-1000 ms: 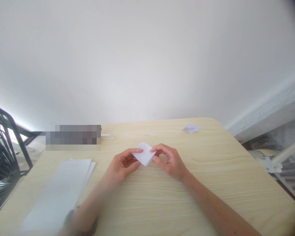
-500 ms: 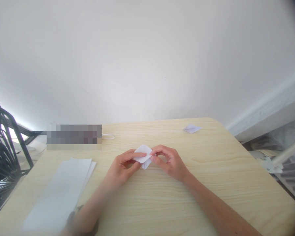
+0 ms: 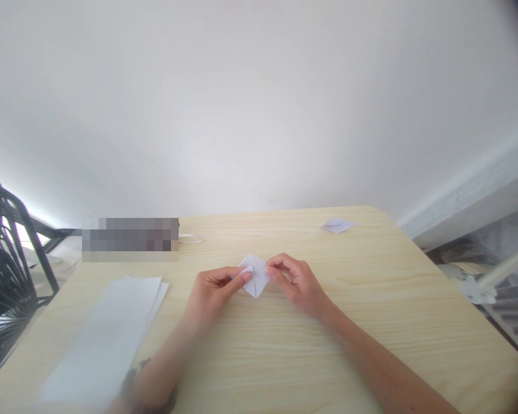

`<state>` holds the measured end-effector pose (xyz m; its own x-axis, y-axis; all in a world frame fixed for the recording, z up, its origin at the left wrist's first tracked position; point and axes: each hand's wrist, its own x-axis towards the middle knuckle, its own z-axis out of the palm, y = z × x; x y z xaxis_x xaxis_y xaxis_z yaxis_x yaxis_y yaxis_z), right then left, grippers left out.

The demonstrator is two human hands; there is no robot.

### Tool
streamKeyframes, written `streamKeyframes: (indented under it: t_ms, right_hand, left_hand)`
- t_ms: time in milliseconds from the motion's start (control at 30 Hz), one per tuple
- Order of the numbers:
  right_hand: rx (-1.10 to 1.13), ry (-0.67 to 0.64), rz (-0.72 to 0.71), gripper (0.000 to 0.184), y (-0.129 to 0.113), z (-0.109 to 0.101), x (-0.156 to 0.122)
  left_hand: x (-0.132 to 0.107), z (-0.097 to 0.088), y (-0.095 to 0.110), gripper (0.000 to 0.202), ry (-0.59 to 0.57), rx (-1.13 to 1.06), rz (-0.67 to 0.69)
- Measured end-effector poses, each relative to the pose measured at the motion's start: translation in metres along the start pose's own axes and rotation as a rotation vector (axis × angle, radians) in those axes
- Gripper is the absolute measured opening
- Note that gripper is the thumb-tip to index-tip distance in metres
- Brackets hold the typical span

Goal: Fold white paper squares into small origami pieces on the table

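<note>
A small folded white paper [image 3: 258, 280], roughly diamond-shaped with creases and a flap, is held between my two hands over the middle of the table. My left hand [image 3: 214, 292] pinches its left side, the thumb lying over a folded flap. At the right corner, the thumb and fingertips of my right hand [image 3: 294, 282] grip the edge. Farther back on the right lies another folded white paper [image 3: 338, 225], diamond-shaped with a crease along it.
A stack of white paper sheets [image 3: 107, 333] lies on the wooden table [image 3: 285, 356] at the left. Behind it is a pixelated dark object [image 3: 129, 236] with a pale loop [image 3: 190, 237]. A black chair [image 3: 8, 276] stands at the left; a white wall [image 3: 259, 115] rises behind.
The upper flap of the paper has been folded over to the left. My left thumb has moved from below the paper onto this flap; my right hand has barely moved.
</note>
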<state>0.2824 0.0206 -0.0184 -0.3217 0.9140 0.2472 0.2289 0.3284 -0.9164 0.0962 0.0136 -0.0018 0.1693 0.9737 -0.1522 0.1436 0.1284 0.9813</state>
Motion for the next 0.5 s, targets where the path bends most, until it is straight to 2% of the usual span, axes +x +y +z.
streamKeyframes:
  t_ms: [200,300,433,500]
  right_hand:
    - [0.135,0.029,0.071,0.007,-0.0013,0.0052,-0.0002]
    - [0.169,0.027,0.106,0.009,-0.0016,0.0063,0.0]
    - [0.211,0.024,0.148,0.011,-0.0011,0.0073,0.0003]
    - [0.204,0.013,0.158,0.011,-0.0008,0.0075,0.0002]
  left_hand:
    - [-0.0017,0.0058,0.0027,0.026,0.074,-0.151,-0.048]
    - [-0.002,0.0054,0.0048,0.032,0.064,-0.162,-0.065]
    - [-0.0007,0.0025,0.0061,0.053,0.023,-0.176,-0.089]
    - [0.0002,0.0012,0.0049,0.052,0.016,-0.167,-0.094]
